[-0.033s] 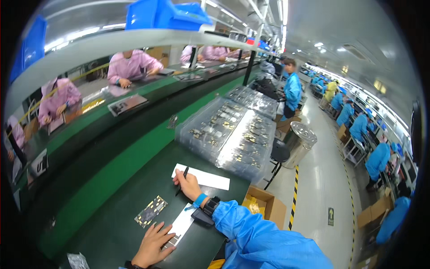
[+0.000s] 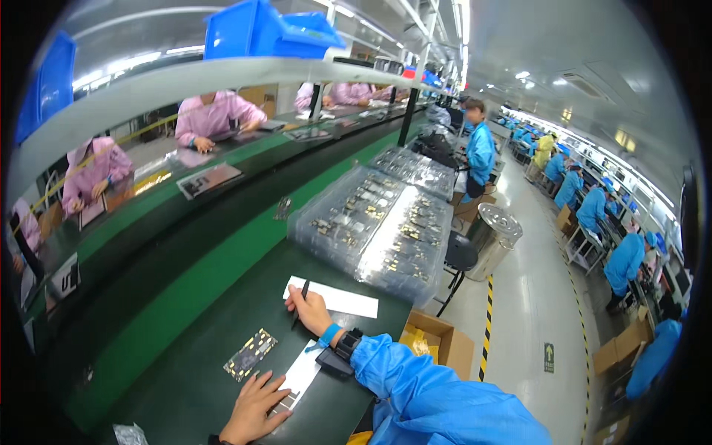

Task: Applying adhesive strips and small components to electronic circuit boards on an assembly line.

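Note:
My right hand (image 2: 311, 311) grips a black pen (image 2: 302, 297), held upright at the near end of a blank white paper strip (image 2: 337, 298). A blue band and a black watch circle that wrist. Fingers spread, my left hand (image 2: 254, 411) lies flat, its fingertips on the lower end of a second white strip (image 2: 302, 377) with printed lines. That strip runs partly under a black box-like piece (image 2: 335, 363) at my right wrist. Just beyond my left hand, a dark circuit board panel (image 2: 251, 354) with gold patches rests on the green table (image 2: 200, 386).
Clear plastic trays (image 2: 374, 230) of circuit boards stand at the table's far right. A cardboard box (image 2: 437, 337) with yellow contents sits by the right edge. To the left runs a conveyor (image 2: 148, 274), with people in pink beyond. A clear plastic bag (image 2: 130, 434) lies at lower left.
The whole view has shifted very slightly. Both hands, the pen and the strips keep their places.

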Available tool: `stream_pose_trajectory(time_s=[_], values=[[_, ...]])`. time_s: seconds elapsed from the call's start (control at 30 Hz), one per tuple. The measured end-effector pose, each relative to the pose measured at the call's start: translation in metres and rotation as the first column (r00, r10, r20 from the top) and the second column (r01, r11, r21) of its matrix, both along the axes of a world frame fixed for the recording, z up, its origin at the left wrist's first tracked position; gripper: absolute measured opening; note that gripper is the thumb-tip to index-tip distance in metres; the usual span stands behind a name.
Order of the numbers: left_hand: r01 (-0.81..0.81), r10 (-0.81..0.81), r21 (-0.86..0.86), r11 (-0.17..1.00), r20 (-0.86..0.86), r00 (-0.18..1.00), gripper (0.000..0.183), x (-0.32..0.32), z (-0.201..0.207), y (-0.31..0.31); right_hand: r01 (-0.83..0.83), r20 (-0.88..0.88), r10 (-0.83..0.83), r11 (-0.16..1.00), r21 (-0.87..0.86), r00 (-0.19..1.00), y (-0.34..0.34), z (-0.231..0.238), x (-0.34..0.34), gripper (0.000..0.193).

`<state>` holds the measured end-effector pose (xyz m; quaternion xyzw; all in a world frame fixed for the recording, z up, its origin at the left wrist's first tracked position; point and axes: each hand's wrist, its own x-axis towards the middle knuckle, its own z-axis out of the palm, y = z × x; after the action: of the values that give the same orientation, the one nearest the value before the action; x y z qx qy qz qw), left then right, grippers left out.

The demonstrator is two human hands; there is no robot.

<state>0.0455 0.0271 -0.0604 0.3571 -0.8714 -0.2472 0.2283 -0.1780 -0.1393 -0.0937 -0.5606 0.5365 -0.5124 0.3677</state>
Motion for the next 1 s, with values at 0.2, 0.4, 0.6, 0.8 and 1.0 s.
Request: stream_pose_trajectory(time_s=[0.2, 0.4, 0.6, 0.8, 1.0], values=[[0.027, -0.027, -0.065, 0.998, -0.006, 1.0, 0.037, -0.004, 0.0, -0.008, -0.027, 0.002, 0.027, 1.0, -0.004, 1.0, -0.008, -0.005, -0.004, 0.052], [0.01, -0.01, -0.058, 0.998, 0.004, 1.0, 0.036, 0.0, -0.004, -0.007, -0.087, -0.033, 0.088, 0.996, 0.007, 0.996, -0.012, 0.003, -0.001, 0.056], [0.037, -0.032, -0.155, 0.987, 0.036, 0.999, 0.036, -0.003, 0.0, -0.014, -0.09, 0.018, 0.09, 0.996, 0.024, 0.996, -0.014, 0.0, -0.003, 0.05], [-0.031, 0.03, 0.013, 0.999, 0.043, 0.999, 0.038, -0.001, -0.003, -0.003, -0.141, -0.029, 0.141, 0.99, 0.018, 0.99, -0.012, 0.001, 0.006, 0.052], [0.006, -0.009, 0.052, 0.999, 0.065, 0.998, 0.041, -0.006, -0.002, -0.013, -0.061, 0.036, 0.058, 0.996, 0.072, 0.998, -0.006, 0.006, -0.013, 0.059]])
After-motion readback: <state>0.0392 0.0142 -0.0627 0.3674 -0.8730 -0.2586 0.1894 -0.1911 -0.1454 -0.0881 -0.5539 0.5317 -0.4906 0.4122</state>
